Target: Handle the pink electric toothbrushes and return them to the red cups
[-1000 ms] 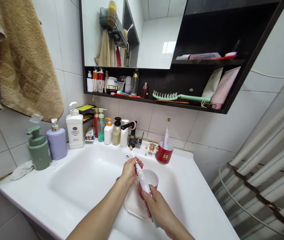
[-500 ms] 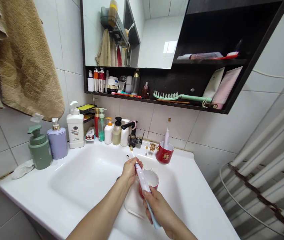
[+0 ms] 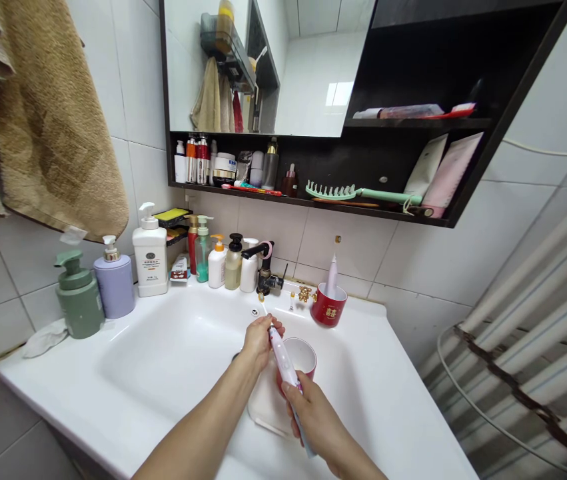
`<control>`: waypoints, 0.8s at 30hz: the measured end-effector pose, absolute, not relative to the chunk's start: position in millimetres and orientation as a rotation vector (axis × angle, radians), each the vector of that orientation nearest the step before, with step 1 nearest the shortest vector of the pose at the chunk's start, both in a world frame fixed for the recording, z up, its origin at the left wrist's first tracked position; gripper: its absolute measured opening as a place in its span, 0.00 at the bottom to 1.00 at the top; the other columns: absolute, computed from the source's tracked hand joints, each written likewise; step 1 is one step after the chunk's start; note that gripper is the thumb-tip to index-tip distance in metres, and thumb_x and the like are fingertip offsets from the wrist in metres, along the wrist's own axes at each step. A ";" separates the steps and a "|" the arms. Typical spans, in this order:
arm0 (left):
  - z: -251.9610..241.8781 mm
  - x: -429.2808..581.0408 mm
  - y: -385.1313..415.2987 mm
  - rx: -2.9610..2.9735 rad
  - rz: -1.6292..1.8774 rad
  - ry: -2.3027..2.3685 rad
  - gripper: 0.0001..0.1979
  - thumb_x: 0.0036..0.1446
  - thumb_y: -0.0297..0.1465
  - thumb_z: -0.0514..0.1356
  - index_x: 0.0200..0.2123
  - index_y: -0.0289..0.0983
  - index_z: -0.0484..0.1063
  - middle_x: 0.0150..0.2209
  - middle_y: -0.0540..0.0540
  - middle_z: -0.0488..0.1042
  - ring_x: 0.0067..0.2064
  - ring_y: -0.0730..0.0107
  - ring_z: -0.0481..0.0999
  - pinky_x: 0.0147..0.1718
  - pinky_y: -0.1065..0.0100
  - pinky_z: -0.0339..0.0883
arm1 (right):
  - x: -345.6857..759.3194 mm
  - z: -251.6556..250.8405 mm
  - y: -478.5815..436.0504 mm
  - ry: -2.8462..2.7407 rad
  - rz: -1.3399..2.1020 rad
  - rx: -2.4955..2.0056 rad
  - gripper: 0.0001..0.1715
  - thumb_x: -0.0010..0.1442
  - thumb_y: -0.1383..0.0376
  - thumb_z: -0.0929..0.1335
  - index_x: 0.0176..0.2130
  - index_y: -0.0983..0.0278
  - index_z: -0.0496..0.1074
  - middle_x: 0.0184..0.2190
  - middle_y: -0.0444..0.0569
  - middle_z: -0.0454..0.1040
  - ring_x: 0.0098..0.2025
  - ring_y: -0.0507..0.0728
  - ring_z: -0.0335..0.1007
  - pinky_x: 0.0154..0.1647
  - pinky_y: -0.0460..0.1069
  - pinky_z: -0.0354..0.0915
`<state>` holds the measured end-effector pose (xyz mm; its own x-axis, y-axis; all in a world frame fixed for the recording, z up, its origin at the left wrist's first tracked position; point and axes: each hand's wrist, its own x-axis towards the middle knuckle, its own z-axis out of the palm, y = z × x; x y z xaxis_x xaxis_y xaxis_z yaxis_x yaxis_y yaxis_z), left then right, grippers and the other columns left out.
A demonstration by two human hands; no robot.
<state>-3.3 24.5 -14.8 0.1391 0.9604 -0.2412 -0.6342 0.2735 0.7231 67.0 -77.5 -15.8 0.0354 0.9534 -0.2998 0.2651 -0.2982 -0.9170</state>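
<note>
Over the sink, my right hand is wrapped round the pale pink and light blue handle of an electric toothbrush. My left hand pinches its slim brush head, whose tip points away from me toward the faucet. The join between head and handle is partly hidden by my left fingers. Below the handle, a red cup with a white inside stands in the basin, partly covered by the toothbrush and my right hand. Beside the cup, a whitish tray-like piece lies on the basin floor.
Behind the basin is a black faucet. Right of it, another red cup holds a pink, pointed handle. Several pump bottles line the left and back rim. A dark mirror cabinet with toiletries overhangs the sink.
My right hand and the toothbrush handle have shifted slightly to the left, and the hand has turned a little. My left hand keeps its pinch on the brush head, almost unmoved.
</note>
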 end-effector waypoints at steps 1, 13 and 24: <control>-14.6 -3.3 24.4 0.517 1.229 0.773 0.05 0.46 0.26 0.50 0.20 0.33 0.59 0.15 0.51 0.64 0.17 0.79 0.65 0.20 0.75 0.58 | 66.6 -15.5 -77.6 -1.247 1.300 -1.647 0.12 0.50 0.59 0.55 0.32 0.64 0.56 0.16 0.37 0.55 0.12 0.44 0.50 0.11 0.41 0.48; -17.1 -3.1 25.7 0.507 1.237 0.753 0.05 0.45 0.26 0.50 0.20 0.33 0.60 0.15 0.51 0.64 0.17 0.79 0.65 0.19 0.75 0.58 | 67.1 -13.9 -79.1 -1.217 1.356 -1.622 0.12 0.51 0.58 0.54 0.32 0.63 0.56 0.15 0.37 0.55 0.11 0.44 0.49 0.10 0.41 0.47; -16.0 -4.2 25.0 0.520 1.237 0.769 0.05 0.45 0.26 0.50 0.20 0.32 0.60 0.15 0.51 0.63 0.16 0.79 0.64 0.19 0.75 0.58 | 66.5 -9.5 -81.0 -1.226 1.354 -1.613 0.13 0.51 0.59 0.54 0.34 0.65 0.56 0.16 0.37 0.55 0.12 0.44 0.50 0.11 0.40 0.47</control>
